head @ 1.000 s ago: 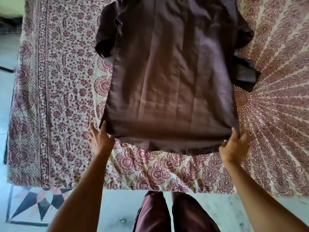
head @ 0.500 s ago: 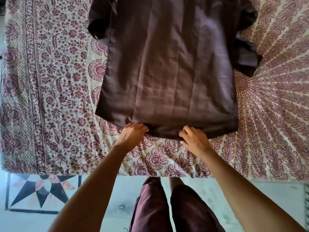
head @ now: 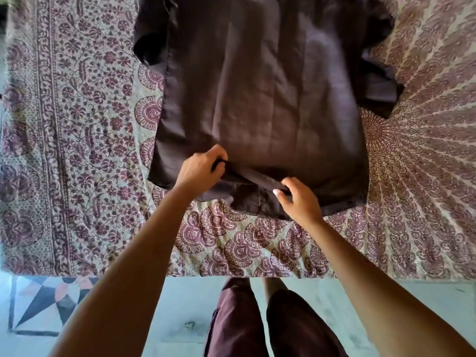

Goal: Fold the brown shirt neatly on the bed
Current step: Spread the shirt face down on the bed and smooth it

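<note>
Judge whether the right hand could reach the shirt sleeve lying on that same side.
Probably yes: the sleeve lies uncovered on the bedspread, nothing between, though the right hand pinches the shirt hem and must release it first.

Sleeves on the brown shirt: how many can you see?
2. The bunched sleeve lies at the upper left of the brown shirt; the flatter sleeve sticks out at its right edge. None seems hidden.

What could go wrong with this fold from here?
The left hand and right hand grip the hem near its middle, so the shirt's free corners may lag and skew the fold. The sleeves lie bunched at the sides and could get trapped crumpled.
</note>
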`<state>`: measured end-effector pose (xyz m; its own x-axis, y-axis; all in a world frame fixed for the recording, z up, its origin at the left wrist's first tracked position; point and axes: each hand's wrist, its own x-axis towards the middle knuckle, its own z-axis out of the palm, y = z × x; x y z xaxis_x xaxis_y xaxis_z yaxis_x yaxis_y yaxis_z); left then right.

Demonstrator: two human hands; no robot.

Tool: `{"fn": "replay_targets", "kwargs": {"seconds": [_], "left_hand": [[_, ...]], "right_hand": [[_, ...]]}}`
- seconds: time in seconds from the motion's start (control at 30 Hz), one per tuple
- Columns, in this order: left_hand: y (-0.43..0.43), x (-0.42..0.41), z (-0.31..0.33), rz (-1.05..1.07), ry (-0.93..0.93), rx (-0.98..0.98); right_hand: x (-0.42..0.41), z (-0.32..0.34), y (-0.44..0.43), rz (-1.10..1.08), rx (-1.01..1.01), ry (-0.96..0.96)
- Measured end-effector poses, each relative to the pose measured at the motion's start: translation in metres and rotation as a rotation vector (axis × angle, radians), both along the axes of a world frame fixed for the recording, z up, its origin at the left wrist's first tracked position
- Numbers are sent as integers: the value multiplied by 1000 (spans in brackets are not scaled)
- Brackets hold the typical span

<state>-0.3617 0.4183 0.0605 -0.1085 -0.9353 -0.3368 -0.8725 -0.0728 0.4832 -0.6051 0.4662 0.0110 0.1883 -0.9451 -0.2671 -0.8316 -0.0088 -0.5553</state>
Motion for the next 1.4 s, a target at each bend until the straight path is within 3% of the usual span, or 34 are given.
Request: {"fn": "replay_targets", "kwargs": {"seconds": [0.13,0.23,0.33,0.4,0.53,0.6,0.7,0.93,1.03,1.13,1.3,1.4], "left_hand": [[-17,3,-4,92,-4,-171],[-18,-1,-10,-38,-48,-292],[-10,0,-25,-125,-293,-155],[0,4,-33,-135,-356,-69],[32,-11,-35,-326,-236,-324],[51,-24,-38,-533,-100,-280],[72,-34,-53,-672,-137,-135],[67,-37,-55,-712,-202,-130],[67,-45,-55,-649,-159,-178],[86,-55,-58,-588,-100,-196],[104,-50,-58,-366,6,-183],[104,-24,-53,-115,-50,-220]], "right_hand": [[-7,10,-27,-209,-154,-28],[-6,17,-42,-262,-304,40],[-5,11,-39,-111,-384,186],[-4,7,-28,18,-380,269],[1,-5,8,402,-307,190],[3,-11,28,548,-212,188],[7,-14,40,485,-119,249],[9,-15,29,451,-176,258],[3,-8,25,276,-150,86],[-4,-1,28,241,-208,9],[-5,-13,45,430,-185,67],[-2,-18,52,407,-160,103]]}}
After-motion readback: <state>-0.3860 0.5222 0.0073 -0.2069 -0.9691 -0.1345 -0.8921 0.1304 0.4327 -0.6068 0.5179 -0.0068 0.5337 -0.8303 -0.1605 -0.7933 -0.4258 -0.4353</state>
